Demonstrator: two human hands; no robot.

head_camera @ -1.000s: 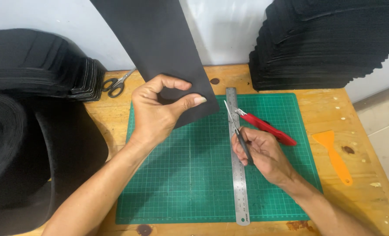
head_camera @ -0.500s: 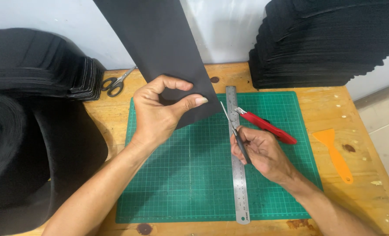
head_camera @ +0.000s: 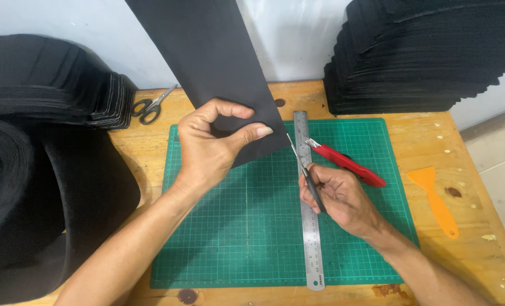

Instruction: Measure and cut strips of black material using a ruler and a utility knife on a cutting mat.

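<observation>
My left hand (head_camera: 212, 144) pinches the near end of a long black strip of sheet material (head_camera: 212, 62) that runs up and away over the green cutting mat (head_camera: 252, 238). My right hand (head_camera: 340, 198) grips a thin black-handled blade knife (head_camera: 303, 167), its tip pointing at the strip's lower right corner. The hand rests over a steel ruler (head_camera: 310, 238) lying lengthwise on the mat. A red utility knife (head_camera: 349, 163) lies on the mat just right of the ruler.
A tall stack of black sheets (head_camera: 428, 51) stands at the back right, another black pile (head_camera: 48, 79) at the left, with a large black roll (head_camera: 31, 209) below it. Scissors (head_camera: 150, 105) lie at the back left. An orange scraper (head_camera: 434, 198) lies on the wooden table (head_camera: 479, 187).
My right hand has shifted the thin knife slightly left, its tip closer to the strip's corner. My left hand keeps its pinch on the strip.
</observation>
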